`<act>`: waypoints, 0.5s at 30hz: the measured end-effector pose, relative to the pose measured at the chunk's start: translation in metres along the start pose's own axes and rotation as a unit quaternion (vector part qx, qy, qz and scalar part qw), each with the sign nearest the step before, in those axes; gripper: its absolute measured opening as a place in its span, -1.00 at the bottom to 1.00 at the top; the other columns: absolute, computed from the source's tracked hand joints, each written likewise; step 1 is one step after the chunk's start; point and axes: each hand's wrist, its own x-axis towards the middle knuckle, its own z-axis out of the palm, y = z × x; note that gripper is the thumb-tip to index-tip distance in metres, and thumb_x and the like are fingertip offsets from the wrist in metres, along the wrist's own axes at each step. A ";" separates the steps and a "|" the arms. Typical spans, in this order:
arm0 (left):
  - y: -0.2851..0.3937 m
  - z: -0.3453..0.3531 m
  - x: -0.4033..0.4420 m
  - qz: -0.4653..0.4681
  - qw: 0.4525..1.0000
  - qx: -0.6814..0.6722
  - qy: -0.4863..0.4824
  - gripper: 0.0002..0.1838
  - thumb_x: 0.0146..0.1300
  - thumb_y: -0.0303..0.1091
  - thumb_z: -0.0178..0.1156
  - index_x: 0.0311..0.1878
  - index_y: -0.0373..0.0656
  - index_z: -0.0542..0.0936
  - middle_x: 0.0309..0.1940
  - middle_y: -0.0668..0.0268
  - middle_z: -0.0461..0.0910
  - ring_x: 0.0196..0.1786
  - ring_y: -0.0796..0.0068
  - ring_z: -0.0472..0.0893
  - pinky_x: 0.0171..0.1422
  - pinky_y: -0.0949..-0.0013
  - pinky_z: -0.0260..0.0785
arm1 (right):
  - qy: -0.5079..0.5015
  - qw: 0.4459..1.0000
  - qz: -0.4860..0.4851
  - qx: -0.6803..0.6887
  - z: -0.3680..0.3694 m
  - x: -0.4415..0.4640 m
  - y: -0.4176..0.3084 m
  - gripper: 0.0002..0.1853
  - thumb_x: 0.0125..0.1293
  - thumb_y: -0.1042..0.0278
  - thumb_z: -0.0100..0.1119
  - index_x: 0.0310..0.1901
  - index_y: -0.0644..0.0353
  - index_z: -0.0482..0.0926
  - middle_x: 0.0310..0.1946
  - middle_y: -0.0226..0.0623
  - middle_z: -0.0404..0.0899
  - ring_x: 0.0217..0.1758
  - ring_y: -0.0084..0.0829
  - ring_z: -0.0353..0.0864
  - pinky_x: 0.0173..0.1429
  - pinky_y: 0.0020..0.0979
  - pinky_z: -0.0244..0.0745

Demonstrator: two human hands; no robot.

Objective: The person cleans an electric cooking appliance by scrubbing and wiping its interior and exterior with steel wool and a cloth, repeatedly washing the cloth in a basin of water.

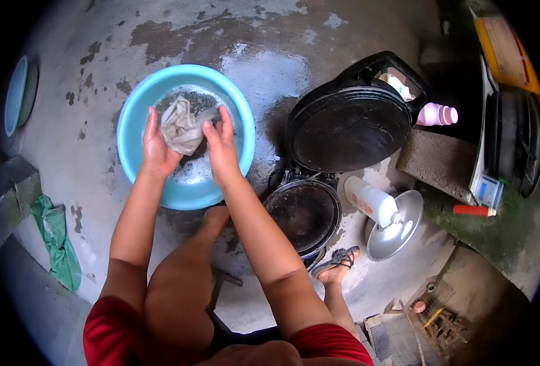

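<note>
Basin [247,152] left of open pan [303,216], bottle [370,200] right of pan

Arms [135,222] extended forward, left hand [158,146] and right hand [222,149] apart.

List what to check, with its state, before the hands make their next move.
1. Left hand and right hand both touching the cloth: ok.
2. Cloth above the blue basin, within its rim: ok.
3. Liquid with suds in the basin: ok.
4. Cloth free of dirt: cannot tell, it is bunched up.
5. Floor around the basin dry: not ok, wet patches show.
6. Basin apart from the open black hinged pan: ok.
</note>
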 end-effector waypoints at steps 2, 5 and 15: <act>-0.009 -0.010 0.006 0.026 0.996 0.058 0.067 -0.41 0.42 0.07 -0.11 0.22 -0.29 0.39 0.13 0.11 0.50 0.17 0.20 0.51 0.29 0.17 0.33 | -0.041 0.990 0.072 0.111 0.012 0.002 -0.001 -0.32 0.36 0.17 0.10 0.42 0.13 0.07 0.30 -0.11 0.25 0.33 -0.29 0.29 0.38 -0.32 0.18; -0.024 -0.003 0.014 0.108 0.965 0.203 0.129 -0.62 0.45 -0.11 -0.05 0.08 -0.22 0.48 -0.02 0.23 0.56 0.00 0.41 0.54 0.13 0.35 0.39 | -0.080 0.984 0.093 0.130 0.032 -0.001 -0.003 -0.37 0.39 0.10 0.05 0.39 0.13 0.13 0.24 -0.17 0.33 0.27 -0.34 0.35 0.31 -0.36 0.27; -0.020 -0.028 0.050 0.256 0.840 0.450 0.162 -0.69 0.43 -0.13 0.04 -0.19 -0.20 0.56 -0.37 0.40 0.57 -0.31 0.66 0.45 -0.19 0.53 0.34 | -0.012 0.969 0.136 0.205 0.062 0.010 -0.010 -0.45 0.43 -0.04 -0.03 0.13 0.36 0.36 0.02 -0.14 0.49 0.08 -0.39 0.50 0.12 -0.42 0.43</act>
